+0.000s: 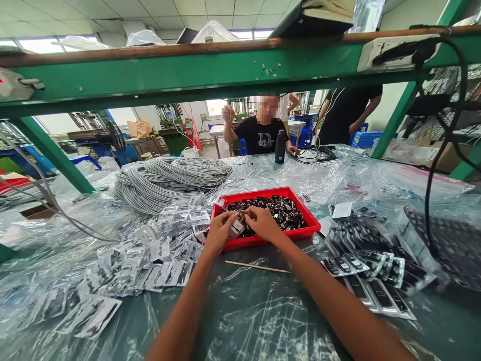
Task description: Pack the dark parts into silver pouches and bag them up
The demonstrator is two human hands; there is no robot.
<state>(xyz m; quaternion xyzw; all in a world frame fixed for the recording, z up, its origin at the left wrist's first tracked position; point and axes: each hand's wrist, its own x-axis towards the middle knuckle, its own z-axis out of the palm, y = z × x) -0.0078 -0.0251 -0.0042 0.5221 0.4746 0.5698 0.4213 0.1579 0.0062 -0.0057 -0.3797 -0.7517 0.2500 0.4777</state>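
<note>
Over the near left part of a red tray (308, 231), my two hands are close together. My left hand (221, 228) pinches a small clear plastic packet (236, 227) with a pale label. My right hand (260, 220) is closed at the packet's upper edge, fingertips pressed together; what they grip is too small to make out. Many small black parts (287, 213) fill the tray beneath and behind my hands. A thin wooden stick (257, 266) lies on the table in front of the tray, between my forearms.
Filled clear packets (150, 260) are heaped on the left. Flat black-and-clear packs (368, 260) are piled on the right. Behind lie a grey cable coil (169, 180) and a black bottle (280, 147). A green beam (188, 75) crosses above; a person (263, 133) sits opposite.
</note>
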